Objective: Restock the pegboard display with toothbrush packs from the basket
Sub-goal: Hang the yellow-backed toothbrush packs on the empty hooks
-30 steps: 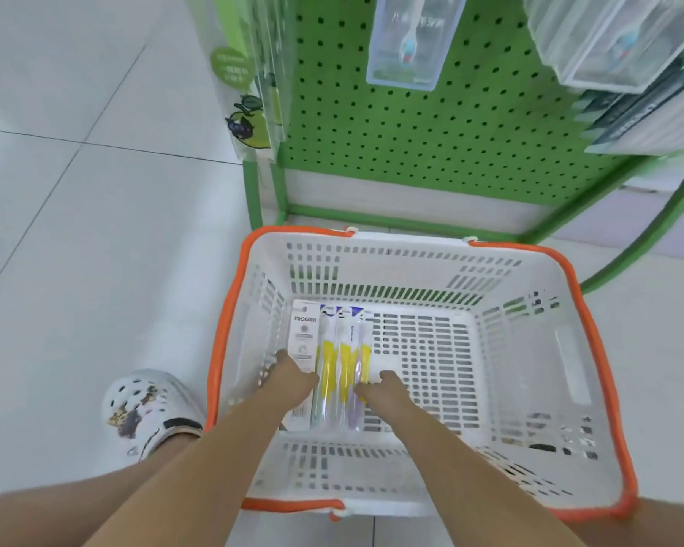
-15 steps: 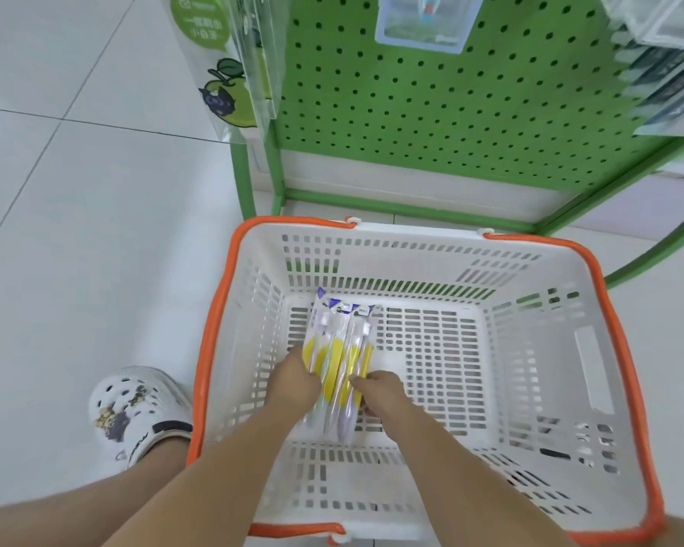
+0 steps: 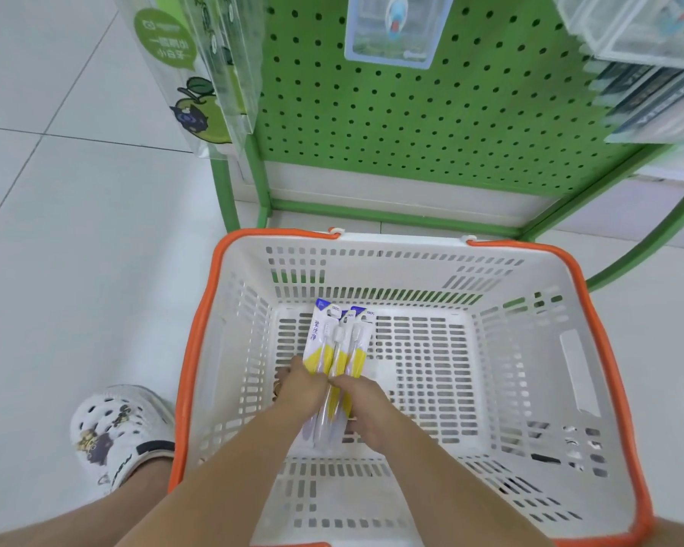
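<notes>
White floor tiles (image 3: 76,238) lay under a white basket (image 3: 530,270) with an orange rim, set just before the green pegboard (image 3: 431,124). Low inside the basket, a fanned bundle of toothbrush packs (image 3: 338,341) sat between both hands. The left hand (image 3: 303,388) and the right hand (image 3: 366,408) had their fingers closed around the packs' lower ends, touching each other. Because the packs were splayed and gripped only at one end, one could probably slide loose on the lift, or catch its top on the basket wall.
</notes>
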